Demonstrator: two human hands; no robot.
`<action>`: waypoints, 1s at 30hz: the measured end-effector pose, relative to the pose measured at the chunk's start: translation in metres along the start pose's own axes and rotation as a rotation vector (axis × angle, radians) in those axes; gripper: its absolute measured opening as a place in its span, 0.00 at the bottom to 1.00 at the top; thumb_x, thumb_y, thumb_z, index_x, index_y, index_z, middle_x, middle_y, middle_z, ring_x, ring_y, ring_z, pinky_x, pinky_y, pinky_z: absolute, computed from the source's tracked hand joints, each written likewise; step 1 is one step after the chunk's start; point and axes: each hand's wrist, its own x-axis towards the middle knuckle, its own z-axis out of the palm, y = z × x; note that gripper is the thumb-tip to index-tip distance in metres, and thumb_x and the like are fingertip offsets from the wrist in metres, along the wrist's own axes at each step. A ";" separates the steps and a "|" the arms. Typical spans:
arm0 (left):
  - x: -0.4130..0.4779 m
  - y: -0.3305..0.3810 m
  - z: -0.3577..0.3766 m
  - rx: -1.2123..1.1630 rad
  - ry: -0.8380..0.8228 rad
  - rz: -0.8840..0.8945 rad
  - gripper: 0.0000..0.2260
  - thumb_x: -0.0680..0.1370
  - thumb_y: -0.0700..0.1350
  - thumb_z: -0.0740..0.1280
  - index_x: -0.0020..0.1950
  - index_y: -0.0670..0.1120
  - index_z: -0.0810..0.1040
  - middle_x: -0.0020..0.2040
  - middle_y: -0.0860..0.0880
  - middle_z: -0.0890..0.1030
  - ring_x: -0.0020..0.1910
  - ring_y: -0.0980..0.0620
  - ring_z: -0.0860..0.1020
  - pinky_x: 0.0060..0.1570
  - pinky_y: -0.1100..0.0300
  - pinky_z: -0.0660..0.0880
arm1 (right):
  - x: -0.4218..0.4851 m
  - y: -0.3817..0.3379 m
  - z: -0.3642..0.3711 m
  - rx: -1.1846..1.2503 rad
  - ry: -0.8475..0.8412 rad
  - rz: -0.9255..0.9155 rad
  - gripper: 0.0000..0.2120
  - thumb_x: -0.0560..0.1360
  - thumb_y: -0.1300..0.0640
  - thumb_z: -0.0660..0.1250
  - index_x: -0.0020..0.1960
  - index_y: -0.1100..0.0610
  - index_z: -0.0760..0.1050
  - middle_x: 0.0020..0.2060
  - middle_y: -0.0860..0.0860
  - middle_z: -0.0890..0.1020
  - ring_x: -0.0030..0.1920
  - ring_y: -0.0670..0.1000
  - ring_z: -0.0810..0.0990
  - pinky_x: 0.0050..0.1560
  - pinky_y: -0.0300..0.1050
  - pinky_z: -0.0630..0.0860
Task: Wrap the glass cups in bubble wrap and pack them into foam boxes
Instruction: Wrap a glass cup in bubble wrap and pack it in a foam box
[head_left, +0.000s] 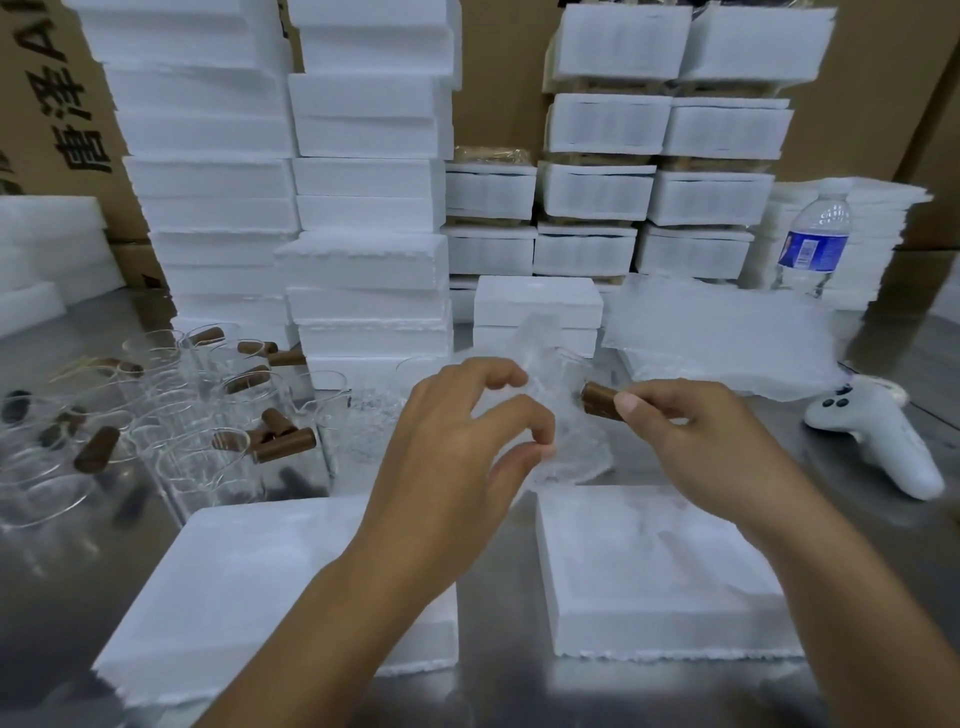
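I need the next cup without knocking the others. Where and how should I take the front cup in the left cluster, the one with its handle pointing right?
Probably by its brown handle, coming from the right. It sticks out sideways toward bare table, while the glass body is hemmed in by other cups on its left.

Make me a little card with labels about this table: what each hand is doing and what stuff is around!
left hand: pinches the bubble wrap round the cup
right hand: holds the glass cup by its brown handle
in front: two foam boxes, side by side on the table
left side: unwrapped cups
right side: water bottle, white controller, spare wrap sheets
behind: foam stacks
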 end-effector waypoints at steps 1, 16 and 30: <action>0.000 0.000 0.000 -0.007 -0.012 0.016 0.03 0.72 0.42 0.73 0.43 0.48 0.81 0.57 0.46 0.78 0.57 0.50 0.72 0.57 0.67 0.60 | -0.001 -0.001 0.001 0.057 -0.021 0.024 0.12 0.78 0.52 0.62 0.41 0.51 0.80 0.39 0.56 0.80 0.39 0.55 0.75 0.35 0.40 0.65; 0.001 0.003 0.004 -0.143 0.109 0.164 0.02 0.76 0.44 0.64 0.48 0.50 0.76 0.57 0.44 0.79 0.60 0.53 0.74 0.70 0.52 0.64 | -0.007 -0.009 0.011 0.049 -0.146 -0.004 0.13 0.78 0.55 0.62 0.42 0.61 0.80 0.43 0.59 0.81 0.39 0.56 0.76 0.37 0.42 0.67; 0.011 0.021 -0.013 -0.376 0.558 0.042 0.14 0.77 0.48 0.64 0.59 0.52 0.63 0.65 0.48 0.65 0.67 0.39 0.68 0.67 0.44 0.66 | -0.018 -0.025 0.019 0.597 -0.206 -0.011 0.11 0.72 0.57 0.70 0.31 0.48 0.83 0.32 0.46 0.83 0.35 0.39 0.81 0.34 0.28 0.74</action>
